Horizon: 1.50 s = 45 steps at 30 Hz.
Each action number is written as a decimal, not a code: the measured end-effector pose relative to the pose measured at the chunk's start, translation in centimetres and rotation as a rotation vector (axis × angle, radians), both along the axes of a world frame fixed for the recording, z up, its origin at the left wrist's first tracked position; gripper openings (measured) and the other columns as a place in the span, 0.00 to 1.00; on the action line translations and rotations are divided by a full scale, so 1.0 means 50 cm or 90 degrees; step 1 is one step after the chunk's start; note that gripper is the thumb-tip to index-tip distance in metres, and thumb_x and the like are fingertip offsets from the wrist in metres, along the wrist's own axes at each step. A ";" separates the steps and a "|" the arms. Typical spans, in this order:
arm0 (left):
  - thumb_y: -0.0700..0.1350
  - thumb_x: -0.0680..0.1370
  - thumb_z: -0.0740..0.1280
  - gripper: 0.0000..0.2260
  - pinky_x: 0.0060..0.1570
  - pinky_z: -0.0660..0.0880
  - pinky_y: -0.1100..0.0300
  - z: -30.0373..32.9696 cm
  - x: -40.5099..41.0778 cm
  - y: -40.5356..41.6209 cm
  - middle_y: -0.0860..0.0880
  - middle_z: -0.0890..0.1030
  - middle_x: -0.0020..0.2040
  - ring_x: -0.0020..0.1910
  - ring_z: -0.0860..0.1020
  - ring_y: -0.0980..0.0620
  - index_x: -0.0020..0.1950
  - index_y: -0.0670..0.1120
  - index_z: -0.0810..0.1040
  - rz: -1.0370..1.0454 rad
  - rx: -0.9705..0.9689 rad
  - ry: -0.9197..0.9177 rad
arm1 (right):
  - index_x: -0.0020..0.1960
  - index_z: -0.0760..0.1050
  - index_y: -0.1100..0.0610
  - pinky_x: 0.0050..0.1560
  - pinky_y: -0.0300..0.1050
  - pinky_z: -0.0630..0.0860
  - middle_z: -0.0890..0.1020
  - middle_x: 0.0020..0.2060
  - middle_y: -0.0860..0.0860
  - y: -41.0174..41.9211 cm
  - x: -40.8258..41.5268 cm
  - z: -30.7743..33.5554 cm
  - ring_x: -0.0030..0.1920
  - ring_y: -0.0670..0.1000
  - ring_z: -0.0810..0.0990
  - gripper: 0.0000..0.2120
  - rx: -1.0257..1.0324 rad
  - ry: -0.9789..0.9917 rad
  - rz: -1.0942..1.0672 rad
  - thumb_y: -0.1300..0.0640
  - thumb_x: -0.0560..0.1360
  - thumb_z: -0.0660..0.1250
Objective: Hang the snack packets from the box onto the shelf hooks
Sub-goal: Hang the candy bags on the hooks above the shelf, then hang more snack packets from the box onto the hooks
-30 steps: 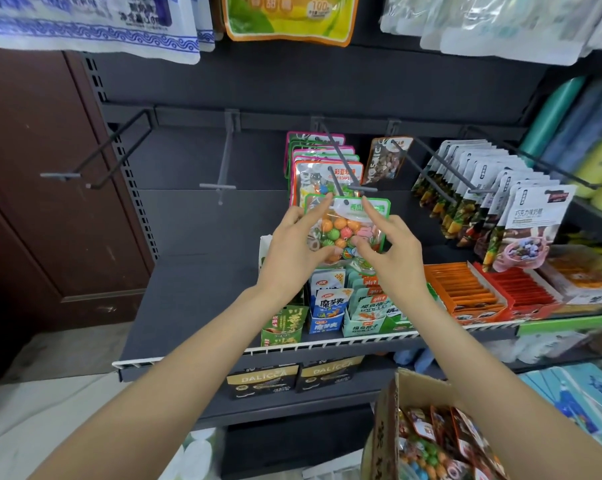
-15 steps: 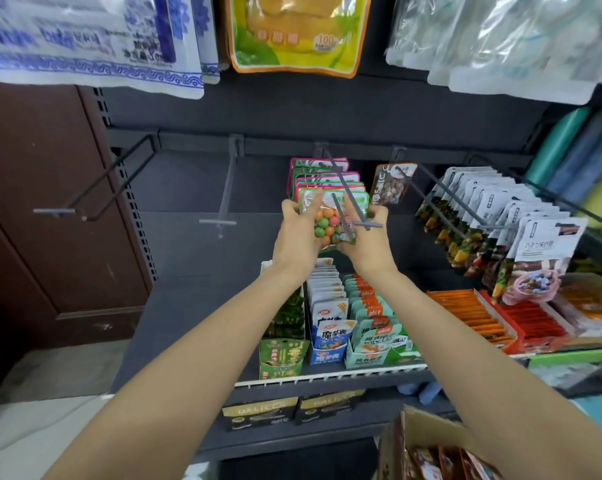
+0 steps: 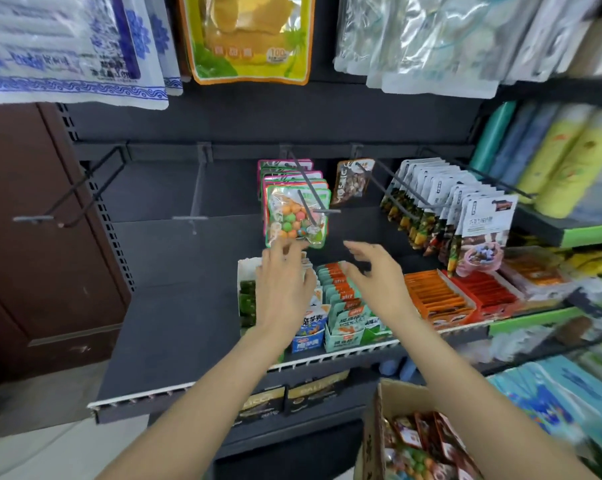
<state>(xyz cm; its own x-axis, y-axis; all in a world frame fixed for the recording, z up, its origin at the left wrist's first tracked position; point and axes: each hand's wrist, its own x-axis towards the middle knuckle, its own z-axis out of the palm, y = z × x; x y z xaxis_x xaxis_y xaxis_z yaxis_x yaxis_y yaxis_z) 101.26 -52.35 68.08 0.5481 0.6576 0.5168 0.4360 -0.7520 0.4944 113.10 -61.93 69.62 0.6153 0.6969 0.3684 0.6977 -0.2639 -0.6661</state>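
Note:
A green-edged snack packet of coloured candy balls hangs at the front of a dark shelf hook, with several similar packets behind it. My left hand is just below the packet, fingers relaxed and holding nothing. To its right my right hand is also empty, fingers loosely spread. The cardboard box at the bottom right holds more snack packets.
Two bare hooks stick out to the left. A brown packet and a row of white packets hang on hooks to the right. Small snack boxes stand on the shelf under my hands. Large bags hang overhead.
Both hands pushed the candy packet onto the hook, then let go and dropped below it. The packet now hangs free. The camera tilted upward.

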 end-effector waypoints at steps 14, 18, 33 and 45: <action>0.44 0.79 0.62 0.15 0.57 0.73 0.56 -0.259 0.045 -0.470 0.46 0.76 0.61 0.59 0.75 0.48 0.66 0.45 0.72 -0.264 -0.293 0.309 | 0.56 0.80 0.62 0.53 0.48 0.69 0.82 0.52 0.61 -0.577 0.039 -0.309 0.55 0.61 0.78 0.11 -0.421 0.085 -0.030 0.61 0.76 0.63; 0.48 0.79 0.64 0.18 0.60 0.71 0.56 -0.318 0.028 -0.554 0.45 0.74 0.66 0.63 0.73 0.47 0.68 0.45 0.71 -0.302 -0.311 0.448 | 0.67 0.71 0.57 0.55 0.44 0.67 0.76 0.60 0.61 -0.672 0.024 -0.366 0.61 0.60 0.75 0.19 -0.506 0.073 0.036 0.61 0.77 0.63; 0.49 0.79 0.64 0.09 0.45 0.72 0.56 -0.306 -0.068 -0.614 0.46 0.81 0.48 0.50 0.78 0.46 0.54 0.46 0.79 -0.332 -0.158 0.525 | 0.41 0.70 0.54 0.43 0.50 0.73 0.78 0.40 0.53 -0.714 0.031 -0.397 0.45 0.57 0.77 0.09 -0.427 0.053 0.080 0.57 0.72 0.70; 0.44 0.76 0.68 0.09 0.43 0.74 0.59 -0.138 -0.067 -0.527 0.43 0.82 0.38 0.39 0.79 0.48 0.44 0.38 0.82 0.026 -0.280 0.045 | 0.51 0.69 0.56 0.39 0.40 0.75 0.76 0.39 0.49 -0.645 0.026 -0.207 0.44 0.58 0.79 0.11 -0.004 0.241 0.027 0.67 0.74 0.67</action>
<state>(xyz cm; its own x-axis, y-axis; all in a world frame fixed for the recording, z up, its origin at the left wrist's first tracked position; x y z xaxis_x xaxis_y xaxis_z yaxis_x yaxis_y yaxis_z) 97.89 -78.70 61.18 0.5417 0.8278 0.1459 0.5050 -0.4593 0.7308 114.42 -94.21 59.28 0.6775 0.7262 0.1165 0.4135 -0.2451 -0.8769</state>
